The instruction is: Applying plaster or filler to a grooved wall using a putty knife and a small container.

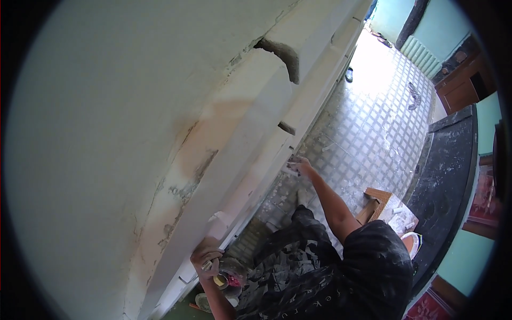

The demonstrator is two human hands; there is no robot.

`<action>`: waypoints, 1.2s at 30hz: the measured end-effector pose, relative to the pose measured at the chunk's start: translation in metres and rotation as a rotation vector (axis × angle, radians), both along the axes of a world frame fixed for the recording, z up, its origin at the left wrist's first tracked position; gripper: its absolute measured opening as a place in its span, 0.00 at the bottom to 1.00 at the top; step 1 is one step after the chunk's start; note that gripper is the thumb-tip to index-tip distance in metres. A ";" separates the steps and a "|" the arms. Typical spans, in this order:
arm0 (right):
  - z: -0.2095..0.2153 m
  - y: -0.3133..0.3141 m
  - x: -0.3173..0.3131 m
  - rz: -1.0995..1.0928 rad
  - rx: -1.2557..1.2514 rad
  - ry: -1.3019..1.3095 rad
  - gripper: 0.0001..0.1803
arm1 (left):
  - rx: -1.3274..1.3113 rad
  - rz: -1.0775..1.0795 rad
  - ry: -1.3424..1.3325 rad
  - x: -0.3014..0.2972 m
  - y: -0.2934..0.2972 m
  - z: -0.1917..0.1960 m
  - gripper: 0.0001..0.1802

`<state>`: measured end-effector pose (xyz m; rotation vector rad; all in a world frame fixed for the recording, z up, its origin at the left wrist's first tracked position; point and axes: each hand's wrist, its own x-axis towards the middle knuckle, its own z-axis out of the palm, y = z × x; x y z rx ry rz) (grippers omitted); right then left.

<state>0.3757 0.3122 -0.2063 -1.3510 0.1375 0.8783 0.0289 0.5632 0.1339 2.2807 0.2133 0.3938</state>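
Note:
A long white stepped ledge (234, 160) runs slantwise along the pale wall (96, 160). My left hand (207, 258) is at its lower end, fingers curled against the front edge; a small light piece shows at the fingers, too little to name. Farther up the ledge, my right hand (300, 164), whitened with dust or plaster, is closed beside the outer edge. Something whitish is at its fingers, but its kind is unclear. A dark notch (287, 128) cuts the ledge just above that hand, and a larger dark gap (285, 56) opens farther along. Cracks and rough patches mark the wall joint.
Below my left hand stand a container (232, 274) with pink and yellow things in it and a roundish pale item (202, 301). A wooden stool (397, 210) with a white-smeared top stands at right, near a white bucket (412, 244). Beyond lies a black panel (448, 160) on the patterned tile floor (368, 128).

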 end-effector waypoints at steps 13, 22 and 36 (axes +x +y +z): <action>-0.014 0.011 0.004 -0.127 0.009 -0.001 0.20 | -0.015 -0.063 -0.035 0.008 -0.004 0.005 0.08; -0.018 0.029 -0.037 0.181 -0.094 0.031 0.18 | -0.084 -0.101 0.027 0.000 0.005 0.006 0.06; -0.002 0.025 -0.069 0.017 0.041 0.109 0.17 | -0.197 -0.143 -0.024 -0.001 0.012 -0.015 0.08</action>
